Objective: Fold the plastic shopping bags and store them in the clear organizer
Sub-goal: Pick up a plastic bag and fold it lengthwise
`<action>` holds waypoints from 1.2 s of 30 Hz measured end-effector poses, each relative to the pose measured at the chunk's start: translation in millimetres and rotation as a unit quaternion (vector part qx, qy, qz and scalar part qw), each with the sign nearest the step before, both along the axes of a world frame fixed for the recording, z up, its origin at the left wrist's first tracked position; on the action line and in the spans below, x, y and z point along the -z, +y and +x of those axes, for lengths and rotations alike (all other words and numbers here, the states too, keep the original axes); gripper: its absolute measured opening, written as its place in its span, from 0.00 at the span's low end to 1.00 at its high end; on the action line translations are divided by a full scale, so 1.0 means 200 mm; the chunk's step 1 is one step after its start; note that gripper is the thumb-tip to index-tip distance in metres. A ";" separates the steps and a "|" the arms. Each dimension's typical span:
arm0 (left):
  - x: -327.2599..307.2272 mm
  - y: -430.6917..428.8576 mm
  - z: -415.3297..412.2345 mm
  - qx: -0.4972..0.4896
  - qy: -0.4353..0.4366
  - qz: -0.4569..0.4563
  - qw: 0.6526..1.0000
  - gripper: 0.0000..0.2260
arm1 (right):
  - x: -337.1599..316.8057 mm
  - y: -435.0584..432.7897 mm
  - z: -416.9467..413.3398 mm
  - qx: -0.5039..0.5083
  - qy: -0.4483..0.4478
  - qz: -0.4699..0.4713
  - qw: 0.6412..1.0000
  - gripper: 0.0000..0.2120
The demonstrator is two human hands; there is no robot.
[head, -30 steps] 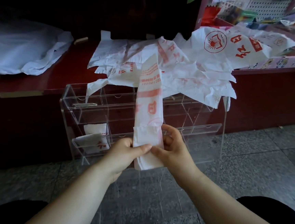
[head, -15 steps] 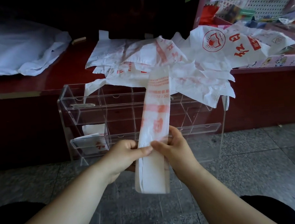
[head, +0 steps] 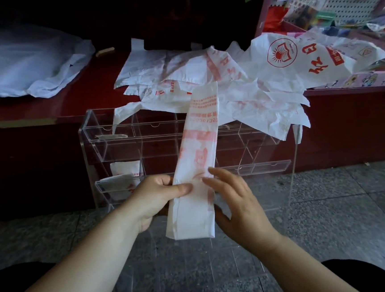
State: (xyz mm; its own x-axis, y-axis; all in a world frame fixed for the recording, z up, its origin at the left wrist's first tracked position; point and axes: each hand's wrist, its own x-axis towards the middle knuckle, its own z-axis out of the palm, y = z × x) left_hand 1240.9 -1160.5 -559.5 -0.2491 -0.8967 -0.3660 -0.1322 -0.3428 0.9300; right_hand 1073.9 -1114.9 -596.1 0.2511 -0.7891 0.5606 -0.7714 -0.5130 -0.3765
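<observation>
**Folding step.** The bag (head: 196, 159), already narrowed to a long strip, is held in the air in front of the clear organizer (head: 106, 133). The left hand (head: 158, 195) pinches its left edge, and the right hand (head: 237, 202) rests loosely extended fingers (head: 212, 172) against its right edge. The next move is probably to fold the strip end over end, keeping the edges aligned. Unfolded bags (head: 248, 99) overhang the counter (head: 50, 107) at its front edge. Their print is red, with one sun-and-book emblem (head: 282, 53), and the strip's digits are illegible.
</observation>
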 end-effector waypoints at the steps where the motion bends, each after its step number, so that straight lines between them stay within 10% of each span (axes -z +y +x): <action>1: 0.00 0.00 0.00 -0.001 0.001 0.003 1.000 0.05 | 0.00 0.00 0.01 -0.006 0.017 -0.023 1.000 0.21; 8: 0.00 0.02 0.00 0.026 0.025 0.015 0.999 0.03 | 0.02 -0.03 0.04 -0.024 -0.058 -0.104 0.993 0.07; 13: -0.01 -0.01 -0.03 0.003 0.081 -0.017 0.997 0.09 | 0.01 0.01 0.05 -0.031 -0.180 0.036 0.983 0.10; 25: -0.01 0.02 -0.08 -0.045 0.252 0.074 0.964 0.13 | -0.10 -0.02 0.10 0.085 -0.475 0.268 0.834 0.13; 36: 0.02 0.06 -0.12 -0.085 0.107 -0.048 0.989 0.02 | -0.11 -0.02 0.11 0.092 -0.480 0.310 0.816 0.10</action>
